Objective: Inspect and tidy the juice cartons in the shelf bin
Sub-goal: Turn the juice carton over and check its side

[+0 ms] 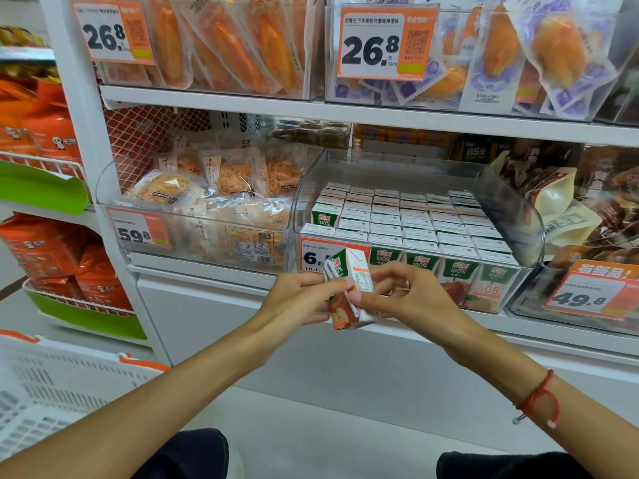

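A small green, white and red juice carton (349,288) is held up in front of the shelf, tilted, below the bin's front left corner. My left hand (297,299) grips its left side, where a wrapped straw lies. My right hand (404,293) pinches its right side with thumb and fingers. Behind them a clear plastic shelf bin (529,219) holds several tidy rows of the same cartons (415,224), tops up. One carton at the back left of the bin (325,216) stands higher than the rest.
A clear bin of snack packets (207,202) stands left of the juice bin, and brown pouches (560,202) fill the bin on the right. Price tags (587,295) hang on the bin fronts. A white plastic basket (52,392) sits at lower left.
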